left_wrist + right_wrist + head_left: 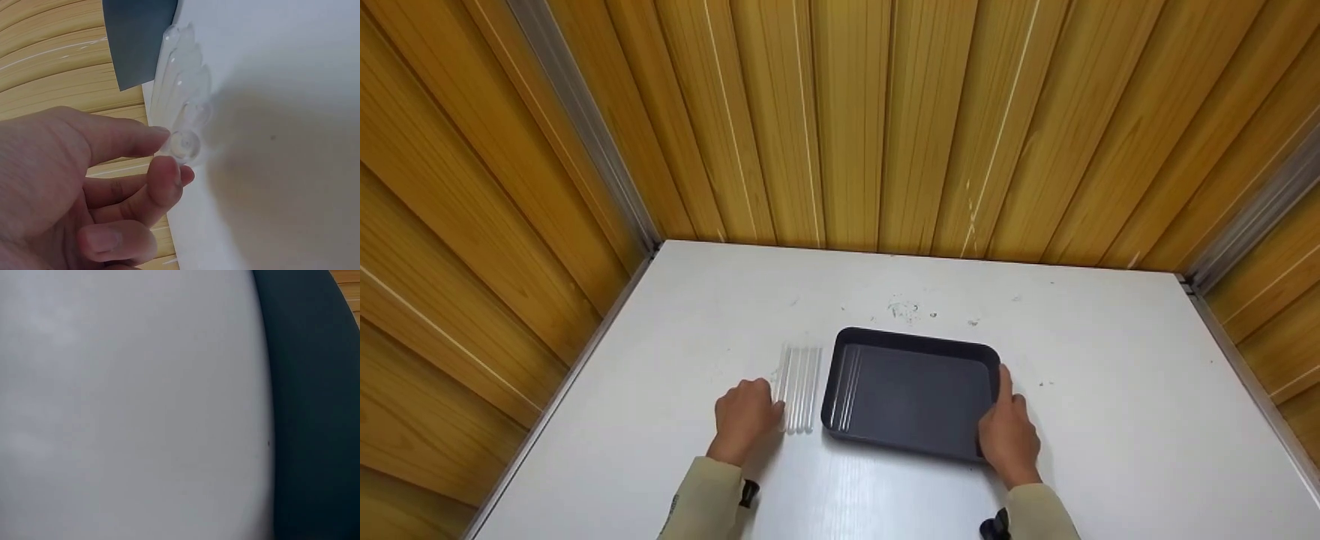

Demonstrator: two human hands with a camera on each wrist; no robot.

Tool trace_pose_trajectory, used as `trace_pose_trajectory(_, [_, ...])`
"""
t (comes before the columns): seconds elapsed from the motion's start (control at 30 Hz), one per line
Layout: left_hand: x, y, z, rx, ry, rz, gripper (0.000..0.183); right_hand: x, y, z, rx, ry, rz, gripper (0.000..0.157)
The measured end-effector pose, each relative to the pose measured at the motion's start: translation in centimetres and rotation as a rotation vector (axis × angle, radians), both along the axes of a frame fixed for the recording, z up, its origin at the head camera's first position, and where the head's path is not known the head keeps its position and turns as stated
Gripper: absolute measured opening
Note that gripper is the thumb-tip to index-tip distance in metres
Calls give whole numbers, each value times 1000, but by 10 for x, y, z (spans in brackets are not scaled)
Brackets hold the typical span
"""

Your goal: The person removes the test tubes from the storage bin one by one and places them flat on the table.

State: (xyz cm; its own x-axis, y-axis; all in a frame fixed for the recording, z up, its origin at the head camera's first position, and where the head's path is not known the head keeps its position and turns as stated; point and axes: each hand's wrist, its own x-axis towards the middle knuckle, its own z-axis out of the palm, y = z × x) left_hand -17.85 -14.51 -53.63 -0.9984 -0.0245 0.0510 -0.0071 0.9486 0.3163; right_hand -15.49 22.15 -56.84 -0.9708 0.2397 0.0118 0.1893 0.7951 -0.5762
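Your left hand [745, 414] pinches one clear stick [185, 147] at the left of a row of sticks [801, 390] on the white table [607, 420]. Just right sits the dark tray [922, 397], with more sticks [849, 386] along its left side. Your right hand [1011, 439] grips the tray's right edge.

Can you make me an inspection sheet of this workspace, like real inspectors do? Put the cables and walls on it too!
Surface: white tabletop, with scattered dark marks
Job's things: row of clear rods left of the dark tray; more rods inside the tray, along its left side
Clutter: nothing seen
Grips: left grip pinches a rod's end; right grip holds the tray's right side
Cables: nothing seen
Surroundings: wood-look walls, metal corner posts
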Motion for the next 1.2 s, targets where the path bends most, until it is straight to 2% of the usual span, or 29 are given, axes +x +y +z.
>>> trace_pose_trajectory(0.43, [-3,-4,-1,17,-43,18,29,-1,-1,0,0,-14,2,63])
trace_pose_trajectory(0.8, [-3,-4,-1,-5,-33,15,30,-2,0,1,12,19,10,64])
trace_pose_trajectory(1.2, [-4,-3,1,-7,-41,20,26,0,0,-1,2,7,-3,64])
